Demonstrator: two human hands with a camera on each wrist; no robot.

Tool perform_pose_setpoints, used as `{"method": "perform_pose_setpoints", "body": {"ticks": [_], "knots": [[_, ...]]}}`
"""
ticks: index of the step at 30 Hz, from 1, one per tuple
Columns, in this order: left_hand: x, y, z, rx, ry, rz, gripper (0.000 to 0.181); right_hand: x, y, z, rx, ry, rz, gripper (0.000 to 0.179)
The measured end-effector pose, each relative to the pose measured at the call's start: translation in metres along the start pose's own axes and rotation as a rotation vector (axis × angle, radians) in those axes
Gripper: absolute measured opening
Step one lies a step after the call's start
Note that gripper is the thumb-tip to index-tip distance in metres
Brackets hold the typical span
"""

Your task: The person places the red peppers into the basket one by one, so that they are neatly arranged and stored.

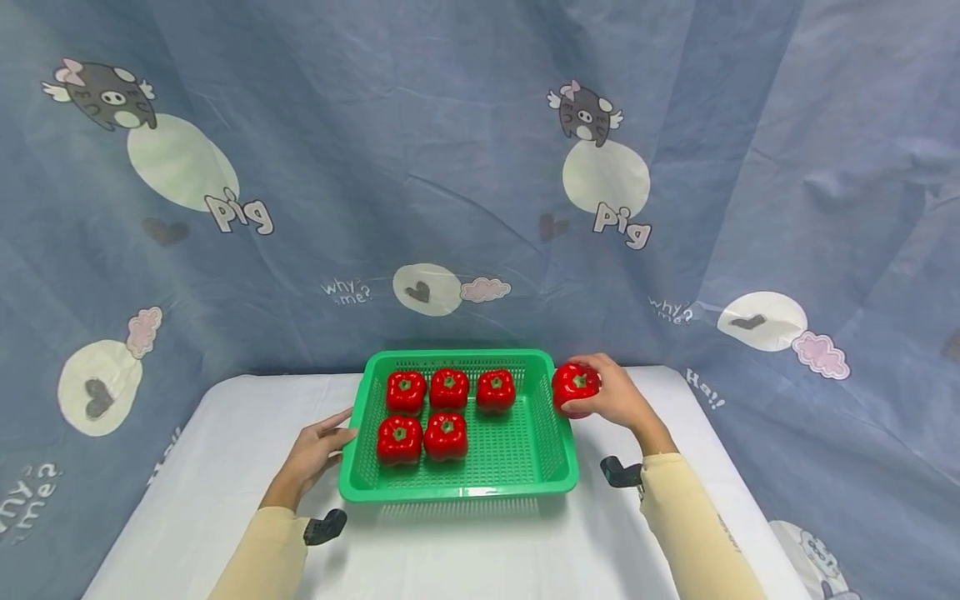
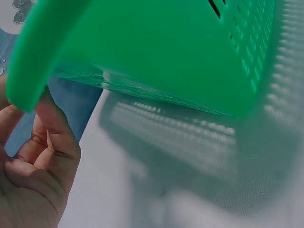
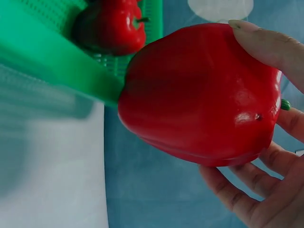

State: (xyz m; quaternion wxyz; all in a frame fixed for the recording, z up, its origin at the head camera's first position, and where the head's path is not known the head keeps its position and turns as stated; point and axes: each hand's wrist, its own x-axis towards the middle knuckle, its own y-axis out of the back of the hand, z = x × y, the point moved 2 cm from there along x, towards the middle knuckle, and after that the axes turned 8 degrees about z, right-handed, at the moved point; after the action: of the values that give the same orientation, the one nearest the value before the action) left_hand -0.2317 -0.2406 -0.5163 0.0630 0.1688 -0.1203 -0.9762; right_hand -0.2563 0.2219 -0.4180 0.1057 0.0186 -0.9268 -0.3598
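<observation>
My right hand [image 1: 617,395] grips a red bell pepper [image 3: 199,95] with thumb and fingers around its sides. The bell pepper is held at the basket's right rim, green stem upward in the head view. My left hand [image 1: 313,450] holds the left rim of the green plastic basket [image 1: 510,492], its fingertips at the edge in the left wrist view. Several more red bell peppers stand in the basket: three in the back row, including one at the right [image 1: 496,391], and two in front at the left, one of them [image 1: 400,440] nearest the left wall.
The basket is on a white table [image 1: 450,550] and casts a slatted shadow. Behind the table hangs a blue cloth [image 1: 480,183] printed with cartoon pigs and words. Black wrist straps with cameras [image 1: 326,527] sit on both sleeves. The basket's perforated floor shows at its front right.
</observation>
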Motion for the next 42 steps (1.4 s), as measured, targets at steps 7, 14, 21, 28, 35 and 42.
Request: {"method": "perform_pose_setpoints", "body": {"ticks": [7, 14, 21, 28, 35, 42], "knots": [[0.000, 0.001, 0.000, 0.004, 0.004, 0.000, 0.063, -0.001, -0.012, -0.011, 0.011, -0.003, -0.034, 0.069], [0.000, 0.000, -0.001, 0.009, 0.004, 0.006, 0.063, 0.004, -0.027, -0.018, 0.008, 0.025, -0.055, 0.069], [0.000, 0.001, -0.002, 0.003, 0.010, 0.005, 0.063, 0.007, -0.044, -0.018, 0.003, 0.007, -0.069, 0.069], [-0.001, 0.000, -0.003, -0.005, 0.007, 0.005, 0.063, 0.011, -0.058, -0.017, 0.009, 0.025, -0.094, 0.070], [-0.002, 0.001, -0.003, -0.006, -0.001, -0.005, 0.063, 0.015, -0.072, -0.011, -0.024, 0.000, -0.133, 0.073], [-0.001, 0.001, -0.004, -0.006, -0.012, -0.007, 0.063, 0.016, -0.085, -0.014, -0.033, -0.006, -0.178, 0.072]]}}
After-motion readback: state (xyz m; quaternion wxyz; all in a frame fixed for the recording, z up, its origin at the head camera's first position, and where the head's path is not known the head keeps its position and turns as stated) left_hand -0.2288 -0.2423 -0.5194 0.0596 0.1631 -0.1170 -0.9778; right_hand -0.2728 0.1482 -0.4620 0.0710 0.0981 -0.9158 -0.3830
